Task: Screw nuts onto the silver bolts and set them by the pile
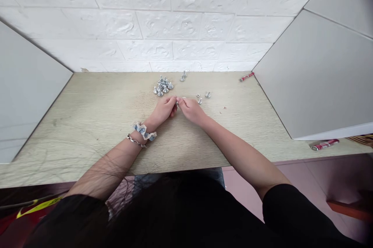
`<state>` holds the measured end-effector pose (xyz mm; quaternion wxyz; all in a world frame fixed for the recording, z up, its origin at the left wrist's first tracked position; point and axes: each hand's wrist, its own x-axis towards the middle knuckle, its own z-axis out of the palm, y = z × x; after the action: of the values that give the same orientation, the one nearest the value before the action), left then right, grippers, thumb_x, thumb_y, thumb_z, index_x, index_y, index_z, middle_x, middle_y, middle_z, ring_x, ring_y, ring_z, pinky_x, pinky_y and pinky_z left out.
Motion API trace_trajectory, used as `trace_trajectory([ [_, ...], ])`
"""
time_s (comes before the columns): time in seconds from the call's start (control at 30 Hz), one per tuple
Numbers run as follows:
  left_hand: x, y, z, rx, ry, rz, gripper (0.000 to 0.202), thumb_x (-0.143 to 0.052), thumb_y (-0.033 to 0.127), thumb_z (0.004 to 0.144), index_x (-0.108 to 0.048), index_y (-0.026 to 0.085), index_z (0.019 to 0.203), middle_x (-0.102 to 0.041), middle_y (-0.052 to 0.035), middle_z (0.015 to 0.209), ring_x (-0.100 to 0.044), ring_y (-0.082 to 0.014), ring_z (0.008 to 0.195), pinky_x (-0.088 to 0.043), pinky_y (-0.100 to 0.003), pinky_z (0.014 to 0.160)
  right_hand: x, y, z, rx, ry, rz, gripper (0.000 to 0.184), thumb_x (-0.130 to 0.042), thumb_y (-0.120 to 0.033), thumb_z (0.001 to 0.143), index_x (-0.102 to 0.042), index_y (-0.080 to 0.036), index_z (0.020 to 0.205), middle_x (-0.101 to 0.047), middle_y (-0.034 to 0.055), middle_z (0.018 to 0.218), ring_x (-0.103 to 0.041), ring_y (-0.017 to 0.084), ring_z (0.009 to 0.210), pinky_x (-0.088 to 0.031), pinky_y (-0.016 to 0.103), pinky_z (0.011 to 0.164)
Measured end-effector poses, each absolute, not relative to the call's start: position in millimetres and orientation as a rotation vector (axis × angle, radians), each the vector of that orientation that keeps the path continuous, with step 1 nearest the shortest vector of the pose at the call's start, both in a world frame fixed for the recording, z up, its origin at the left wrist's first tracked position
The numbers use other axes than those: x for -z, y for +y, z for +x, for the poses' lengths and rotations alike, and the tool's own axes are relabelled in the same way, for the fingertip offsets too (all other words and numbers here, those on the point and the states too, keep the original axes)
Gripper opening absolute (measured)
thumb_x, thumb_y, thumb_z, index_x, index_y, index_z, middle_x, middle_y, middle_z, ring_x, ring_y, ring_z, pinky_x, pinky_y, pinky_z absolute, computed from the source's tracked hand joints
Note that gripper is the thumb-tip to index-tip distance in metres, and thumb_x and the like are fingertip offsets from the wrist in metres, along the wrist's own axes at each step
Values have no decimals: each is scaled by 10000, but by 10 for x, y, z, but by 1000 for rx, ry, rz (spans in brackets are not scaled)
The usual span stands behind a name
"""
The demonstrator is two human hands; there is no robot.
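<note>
My left hand [164, 110] and my right hand [190, 109] meet over the middle of the wooden board, fingertips touching. Both are closed in a pinch around a small metal bolt [176, 103], mostly hidden by the fingers. Just beyond my left hand lies a pile of silver bolts [162, 85], several standing on wide round heads with the shanks up. Close to my right hand are a nut [198, 95], a short bolt [199, 101] and another bolt [208, 94]. Two more bolts [183, 76] sit near the wall.
The pale wooden board [101, 124] meets a white brick-patterned wall [186, 26]. Grey panels rise at the left [26, 89] and right [320, 77]. A red cylinder [246, 77] lies at the back right, a second red cylinder [325, 144] near the front right edge.
</note>
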<state>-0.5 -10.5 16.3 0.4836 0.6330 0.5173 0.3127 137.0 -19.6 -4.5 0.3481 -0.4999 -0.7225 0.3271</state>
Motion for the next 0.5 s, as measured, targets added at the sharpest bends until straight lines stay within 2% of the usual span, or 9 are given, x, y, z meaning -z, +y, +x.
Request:
trace_trajectory([
  [0.07,-161,-105,-5,-782,1256,1534,384,-386,297,915,-440,169,557,-453,39,476,-419,-65,405,-328,-204,440,37,-211,1372,-835,-1870,-1287,405,-300,-436,961,-498,-202,696,-612,17,707,-551,153,717,-377,293,717],
  [0.23,-132,-71,-18,-841,1271,1465,352,-385,307,923,-438,177,601,-441,47,466,-419,-70,389,-336,-206,417,27,-235,1368,-860,-1836,-1299,141,-440,-350,880,-462,-212,897,-618,-6,786,-551,151,699,-381,287,682],
  [0.33,-112,-50,-20,-871,1257,1421,322,-390,303,922,-447,177,631,-453,48,498,-420,-68,388,-335,-205,399,33,-232,1359,-905,-1836,-1295,154,-448,-292,849,-438,-213,981,-599,-23,766,-534,142,640,-385,284,664],
  [0.5,-108,-50,-17,-881,1245,1413,313,-388,293,926,-456,172,646,-446,51,509,-407,-62,385,-321,-197,385,33,-230,1356,-888,-1839,-1288,175,-420,-289,861,-428,-213,1018,-612,-9,805,-547,149,668,-390,292,687],
])
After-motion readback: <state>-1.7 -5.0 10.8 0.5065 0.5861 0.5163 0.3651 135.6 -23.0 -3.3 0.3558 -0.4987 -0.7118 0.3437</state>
